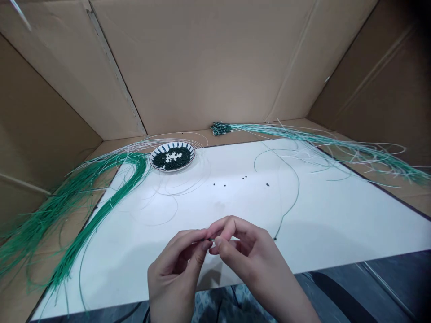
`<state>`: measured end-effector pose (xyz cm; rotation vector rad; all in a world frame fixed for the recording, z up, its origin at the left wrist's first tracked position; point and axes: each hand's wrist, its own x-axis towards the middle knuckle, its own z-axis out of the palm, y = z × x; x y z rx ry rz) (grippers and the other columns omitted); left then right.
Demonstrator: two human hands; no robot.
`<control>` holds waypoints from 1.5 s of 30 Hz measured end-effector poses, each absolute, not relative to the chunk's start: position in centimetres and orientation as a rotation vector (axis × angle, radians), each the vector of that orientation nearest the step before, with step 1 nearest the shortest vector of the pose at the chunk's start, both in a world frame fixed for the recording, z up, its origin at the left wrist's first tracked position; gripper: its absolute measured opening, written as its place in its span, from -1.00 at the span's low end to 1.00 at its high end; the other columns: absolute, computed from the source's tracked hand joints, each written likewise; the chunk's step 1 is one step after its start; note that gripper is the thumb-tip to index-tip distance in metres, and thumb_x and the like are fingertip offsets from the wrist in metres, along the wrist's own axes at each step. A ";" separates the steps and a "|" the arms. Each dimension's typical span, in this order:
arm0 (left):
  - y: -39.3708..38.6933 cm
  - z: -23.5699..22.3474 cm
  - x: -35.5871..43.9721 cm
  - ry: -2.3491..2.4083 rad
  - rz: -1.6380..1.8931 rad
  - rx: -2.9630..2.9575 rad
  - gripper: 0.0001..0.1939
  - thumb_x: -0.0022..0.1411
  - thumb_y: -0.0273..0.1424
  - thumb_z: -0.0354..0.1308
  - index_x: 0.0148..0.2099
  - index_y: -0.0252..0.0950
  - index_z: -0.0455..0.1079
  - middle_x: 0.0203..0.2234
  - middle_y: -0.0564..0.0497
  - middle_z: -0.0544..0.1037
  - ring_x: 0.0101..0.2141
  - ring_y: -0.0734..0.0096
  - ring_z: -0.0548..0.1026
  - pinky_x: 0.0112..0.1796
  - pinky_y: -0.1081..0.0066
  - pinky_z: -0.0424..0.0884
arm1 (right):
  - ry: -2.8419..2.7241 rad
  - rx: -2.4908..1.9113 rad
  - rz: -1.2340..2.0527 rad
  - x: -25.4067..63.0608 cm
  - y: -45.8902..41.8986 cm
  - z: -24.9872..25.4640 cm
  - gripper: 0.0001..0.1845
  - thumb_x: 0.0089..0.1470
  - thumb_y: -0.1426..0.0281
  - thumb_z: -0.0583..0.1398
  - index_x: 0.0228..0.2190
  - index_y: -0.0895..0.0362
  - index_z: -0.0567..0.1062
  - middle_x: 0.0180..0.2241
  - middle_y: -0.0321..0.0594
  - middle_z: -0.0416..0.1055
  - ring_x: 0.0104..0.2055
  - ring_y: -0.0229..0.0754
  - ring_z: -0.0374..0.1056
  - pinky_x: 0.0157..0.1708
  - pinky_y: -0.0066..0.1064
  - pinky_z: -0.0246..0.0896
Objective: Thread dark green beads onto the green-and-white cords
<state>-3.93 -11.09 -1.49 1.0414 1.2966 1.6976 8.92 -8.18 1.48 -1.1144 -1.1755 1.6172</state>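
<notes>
My left hand (177, 264) is closed in a pinch on a small dark piece (208, 241), mostly covered by the fingertips. My right hand (251, 255) meets it fingertip to fingertip, thumb and forefinger pressed together around something too small to make out. Both hands are over the near part of the white board (188, 206). Just right of my right hand lies a single green strand (298, 188) with a dark tip. Several tiny dark beads or bits (244, 177) are scattered on the board beyond the hands.
A patterned plate (152, 162) holds many small dark green pieces. Long green strands (111, 202) spread along the left. A bundle of green and white strands (286, 131) with a dark clustered end (220, 128) lies at the back right. Cardboard walls (215, 63) enclose the board.
</notes>
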 end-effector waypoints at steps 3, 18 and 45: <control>-10.8 -1.8 -4.1 1.347 1.666 1.118 -0.74 0.12 -0.55 0.37 -0.30 -0.01 0.70 -0.40 0.14 0.73 -0.36 0.47 0.65 -0.32 0.69 0.54 | -1.189 -1.128 1.643 8.9 -7.4 0.6 -0.74 0.01 0.28 0.30 -0.56 0.09 0.37 -0.31 -0.23 0.51 -0.34 -0.18 0.40 -0.31 -0.35 0.27; -9.4 -1.2 -3.6 1.374 1.588 0.427 -0.73 -0.32 -0.34 0.63 -0.48 -0.19 0.67 -0.57 0.11 0.70 -0.53 0.56 0.61 -0.43 0.74 0.48 | -1.234 -1.121 1.742 8.2 -5.4 -0.7 -0.76 -0.02 0.23 0.26 -0.55 0.08 0.36 -0.29 -0.12 0.49 -0.25 -0.05 0.44 -0.26 -0.24 0.30; -10.0 -0.9 -3.7 1.328 1.624 0.502 -0.71 -0.32 -0.28 0.63 -0.49 -0.20 0.65 -0.58 0.11 0.68 -0.54 0.52 0.64 -0.46 0.75 0.48 | -1.045 -0.997 1.712 7.9 -6.6 -1.4 -0.76 0.01 0.29 0.36 -0.53 0.12 0.45 -0.29 -0.23 0.57 -0.32 -0.21 0.48 -0.31 -0.42 0.33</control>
